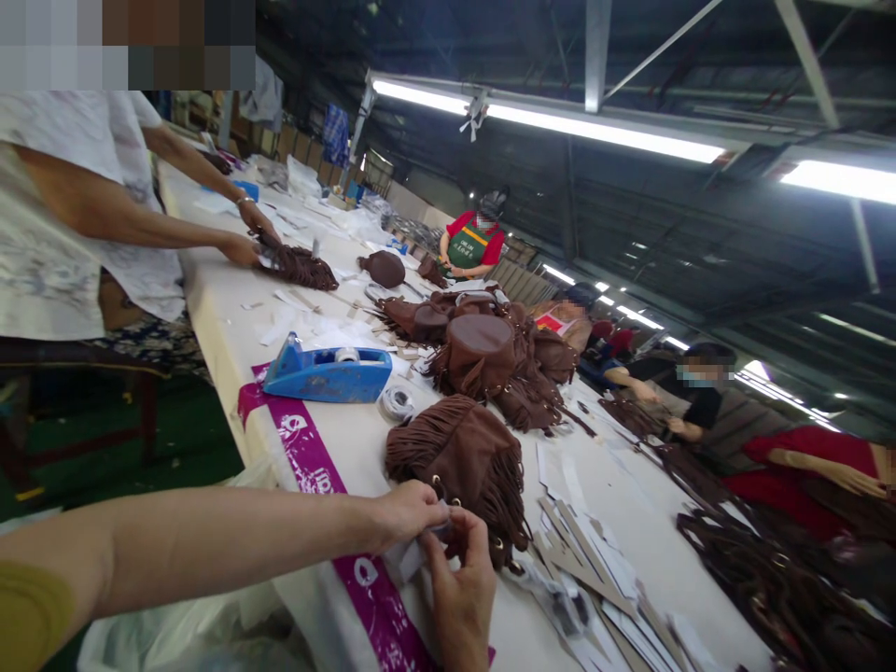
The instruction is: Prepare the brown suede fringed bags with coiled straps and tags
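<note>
Both hands closed on whitish strip beside fringed bag

Left hand (410, 515): fingertips pinched on a small whitish strip (440, 529). Right hand (463, 583): thumb and fingers closed on the same strip, meeting the left. The strip is at the near edge of a brown fringed bag (470, 448); contact with the bag cannot be determined. Beyond lie a tape roll (397, 403), a blue tape dispenser (326, 375) and a heap of brown bags (482, 347). Cardboard strips (584, 555) lie right of the bag.

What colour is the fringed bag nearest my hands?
The fringed bag is brown, as the head view shows.
</note>
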### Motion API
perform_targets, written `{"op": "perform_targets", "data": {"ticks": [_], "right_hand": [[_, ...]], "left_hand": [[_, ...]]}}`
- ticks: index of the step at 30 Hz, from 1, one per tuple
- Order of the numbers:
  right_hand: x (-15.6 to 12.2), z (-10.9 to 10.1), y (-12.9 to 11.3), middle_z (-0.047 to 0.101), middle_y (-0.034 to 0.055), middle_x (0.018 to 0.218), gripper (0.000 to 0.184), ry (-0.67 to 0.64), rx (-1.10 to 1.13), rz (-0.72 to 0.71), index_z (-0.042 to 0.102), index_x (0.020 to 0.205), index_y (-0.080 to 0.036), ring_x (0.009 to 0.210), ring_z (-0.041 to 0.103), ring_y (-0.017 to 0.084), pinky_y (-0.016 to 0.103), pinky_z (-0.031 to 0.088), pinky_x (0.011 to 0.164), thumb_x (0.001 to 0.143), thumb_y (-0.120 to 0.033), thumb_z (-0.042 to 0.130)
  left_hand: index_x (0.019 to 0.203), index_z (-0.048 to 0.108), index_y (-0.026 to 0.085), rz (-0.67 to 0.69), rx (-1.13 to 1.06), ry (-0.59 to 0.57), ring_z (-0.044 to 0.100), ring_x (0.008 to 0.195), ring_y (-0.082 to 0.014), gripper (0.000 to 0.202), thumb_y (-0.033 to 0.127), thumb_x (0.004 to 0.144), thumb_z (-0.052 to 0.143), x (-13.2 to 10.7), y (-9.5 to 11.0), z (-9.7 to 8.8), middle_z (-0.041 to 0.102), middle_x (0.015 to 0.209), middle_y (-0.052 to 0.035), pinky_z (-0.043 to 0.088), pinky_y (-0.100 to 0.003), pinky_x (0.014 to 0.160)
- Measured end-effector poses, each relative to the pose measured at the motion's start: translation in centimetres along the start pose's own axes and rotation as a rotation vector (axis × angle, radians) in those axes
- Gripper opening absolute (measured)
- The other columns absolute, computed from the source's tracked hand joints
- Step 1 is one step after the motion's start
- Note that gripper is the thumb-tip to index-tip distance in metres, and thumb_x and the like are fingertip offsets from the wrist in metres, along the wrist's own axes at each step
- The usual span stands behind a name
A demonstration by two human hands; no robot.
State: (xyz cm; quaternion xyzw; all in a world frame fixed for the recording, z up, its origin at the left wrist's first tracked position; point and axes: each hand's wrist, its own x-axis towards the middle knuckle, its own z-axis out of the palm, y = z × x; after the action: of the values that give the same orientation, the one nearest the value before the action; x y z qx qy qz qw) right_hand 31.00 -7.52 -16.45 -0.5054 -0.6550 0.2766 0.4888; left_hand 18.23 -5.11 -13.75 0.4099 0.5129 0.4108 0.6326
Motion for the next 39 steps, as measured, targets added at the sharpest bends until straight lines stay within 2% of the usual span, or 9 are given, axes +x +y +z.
{"op": "perform_targets", "data": {"ticks": [4, 8, 13, 18, 22, 28, 33, 36, 39], "right_hand": [[0.1, 0.7, -0.5, 0.066, 0.0018, 0.083, 0.03, -0.019, -0.013, 0.003, 0.06, 0.1, -0.021, 0.068, 0.059, 0.018, 0.028, 0.047, 0.064, 0.075, -0.033, 0.069], [0.5, 0.3, -0.7, 0.067, 0.0028, 0.094, 0.047, -0.022, 0.039, 0.082, 0.057, 0.111, -0.021, 0.071, 0.059, 0.017, 0.028, 0.048, 0.067, 0.068, -0.03, 0.074], [2.0, -1.6, -0.4, 0.071, 0.007, 0.103, 0.058, -0.213, 0.416, 0.298, 0.054, 0.118, -0.02, 0.082, 0.065, 0.02, 0.033, 0.052, 0.075, 0.067, -0.037, 0.077], [2.7, -1.8, -0.3, 0.073, 0.0046, 0.085, 0.061, -0.089, 0.433, 0.366, 0.058, 0.11, -0.017, 0.075, 0.066, 0.02, 0.03, 0.051, 0.065, 0.06, -0.044, 0.081], [1.7, -1.1, -0.5, 0.066, -0.0001, 0.08, 0.048, 0.036, 0.326, 0.401, 0.059, 0.098, -0.019, 0.062, 0.062, 0.016, 0.022, 0.043, 0.045, 0.062, -0.045, 0.078], [0.9, 0.1, -0.8, 0.059, -0.0049, 0.066, 0.031, -0.07, 0.29, 0.351, 0.052, 0.079, -0.023, 0.054, 0.055, 0.013, 0.023, 0.043, 0.047, 0.064, -0.036, 0.076], [1.3, -0.6, -0.6, 0.053, -0.0071, 0.061, 0.029, -0.088, 0.296, 0.332, 0.052, 0.073, -0.022, 0.055, 0.05, 0.012, 0.023, 0.042, 0.051, 0.063, -0.034, 0.076], [1.1, -1.0, -0.8, 0.054, -0.0055, 0.063, 0.029, -0.13, 0.314, 0.319, 0.053, 0.071, -0.021, 0.056, 0.049, 0.012, 0.022, 0.041, 0.052, 0.064, -0.037, 0.076], [1.0, -1.2, -0.9, 0.055, -0.0038, 0.067, 0.028, -0.189, 0.34, 0.321, 0.054, 0.073, -0.02, 0.059, 0.048, 0.012, 0.021, 0.04, 0.051, 0.069, -0.039, 0.074]], "left_hand": [[0.065, 0.049, 0.018, -0.101, -0.039, -0.071, 0.043, 0.052, -0.0113, 0.025, 0.033, 0.072, 0.067, 0.2, 0.0, 0.0, 0.045, 0.054, 0.0052, 0.032, -0.023, 0.052], [0.068, 0.051, 0.017, -0.125, -0.05, -0.137, 0.048, 0.05, -0.0117, 0.021, 0.03, 0.075, 0.065, 0.6, -0.3, -0.2, 0.052, 0.056, 0.0026, 0.036, -0.023, 0.052], [0.085, 0.046, 0.021, -0.113, -0.027, -0.188, 0.049, 0.041, -0.0129, 0.013, 0.029, 0.084, 0.056, 0.6, -0.7, 0.1, 0.05, 0.051, 0.0055, 0.043, -0.026, 0.051], [0.083, 0.042, 0.021, -0.078, 0.049, -0.203, 0.045, 0.035, -0.0111, 0.008, 0.024, 0.087, 0.048, 0.2, -0.2, 0.0, 0.047, 0.048, 0.0071, 0.044, -0.026, 0.049], [0.08, 0.046, 0.019, -0.148, -0.037, -0.18, 0.049, 0.039, -0.0122, 0.004, 0.018, 0.084, 0.046, 0.2, 0.3, -0.3, 0.05, 0.05, 0.005, 0.04, -0.023, 0.047], [0.072, 0.053, 0.017, -0.15, -0.142, -0.076, 0.045, 0.045, -0.01, 0.004, 0.016, 0.076, 0.054, 0.3, 0.4, 0.1, 0.047, 0.051, 0.0063, 0.036, -0.021, 0.047], [0.071, 0.061, 0.011, -0.341, -0.443, -0.404, 0.059, 0.061, -0.0176, 0.014, 0.024, 0.067, 0.057, 0.4, 0.8, -2.2, 0.064, 0.066, -0.0065, 0.048, -0.029, 0.065], [0.077, 0.066, 0.007, -0.273, -0.545, -0.588, 0.063, 0.07, -0.0178, 0.026, 0.011, 0.053, 0.057, 0.3, 0.8, -3.9, 0.068, 0.078, -0.0103, 0.048, -0.028, 0.076], [0.086, 0.069, 0.005, -0.211, -0.519, -0.645, 0.065, 0.071, -0.0174, 0.04, 0.003, 0.048, 0.057, -0.2, 0.5, -4.4, 0.069, 0.081, -0.0101, 0.048, -0.027, 0.078]]}}
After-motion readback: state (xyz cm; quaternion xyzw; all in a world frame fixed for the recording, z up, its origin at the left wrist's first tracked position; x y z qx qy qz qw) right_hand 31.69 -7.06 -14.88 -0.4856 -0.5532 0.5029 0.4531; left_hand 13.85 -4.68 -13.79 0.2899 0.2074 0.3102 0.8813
